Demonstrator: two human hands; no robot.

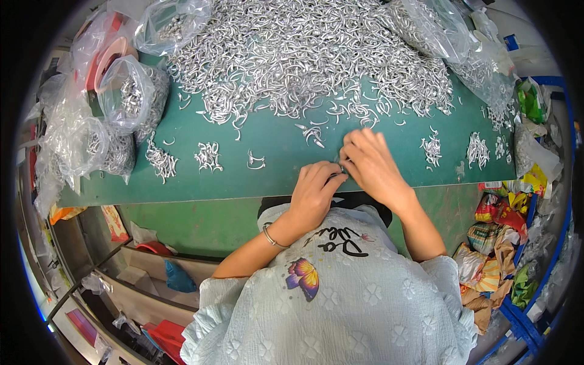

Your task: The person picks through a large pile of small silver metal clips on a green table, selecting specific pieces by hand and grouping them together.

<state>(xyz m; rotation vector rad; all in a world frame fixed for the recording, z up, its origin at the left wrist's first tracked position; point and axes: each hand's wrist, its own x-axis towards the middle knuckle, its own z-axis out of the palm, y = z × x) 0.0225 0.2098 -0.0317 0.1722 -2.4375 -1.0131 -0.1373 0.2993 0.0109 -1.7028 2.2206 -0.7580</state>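
Note:
My left hand (pixel 315 187) is at the near edge of the green table (pixel 231 182), its fingers curled and thumb pressed toward them. Close beside it, my right hand (pixel 370 165) is bent in, and its fingertips almost meet the left ones. Whatever lies between the fingertips is too small and hidden to name. Just beyond the hands is a small cluster of curved silvery metal pieces (pixel 312 135). A large heap of the same hook-like pieces (pixel 292 67) covers the table's far side.
Small piles (pixel 161 161) of pieces lie along the left of the table, with another pile (pixel 477 150) at the right. Clear plastic bags (pixel 125 94) of pieces crowd the left edge; one bag (pixel 480 70) leans at the far right. Colourful packets (pixel 486 243) fill a blue-framed rack.

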